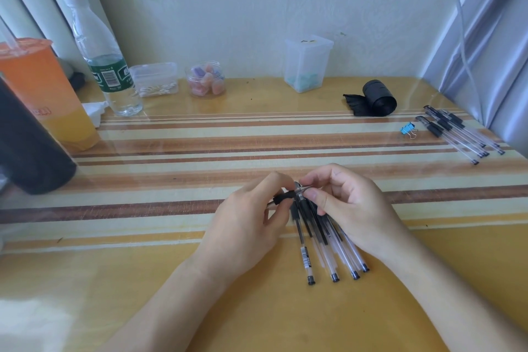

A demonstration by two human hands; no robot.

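- Head view is looking down on a striped yellow table (171,294), where a person is working on a pen (285,196) with both bare hands.
- The left hand (248,223) is curling its thumb and forefinger round the pen's black grip section, with the other fingers tucked loosely underneath.
- The right hand (345,208) is pinching the pen's other end between thumb and fingertips, just right of the left hand's hold. The two sets of fingers are almost touching.
- The pen is sitting roughly level between the hands, raised a little off the table, near the middle of the scene. The fingers are covering so much of it that I cannot tell whether its cap is on.
- Right beneath the hands a bundle of pens (328,248) is lying on the table, fanning out with the black end plugs pointing toward the near edge. The right palm is hiding part of it.
- At the far right a second group of pens (457,134) is lying side by side, well apart from the hands, with a blue binder clip (408,129) lying just to its left.
- Farther back a black roll (377,98) is lying on its side, and a clear tub (307,66) is standing against the wall to its left.
- Along the far edge a small jar (206,80), a clear box of cotton swabs (155,78) and a water bottle (105,60) are standing in a row.
- At the far left an orange drink cup (45,88) is standing behind a dark cylinder (25,146).
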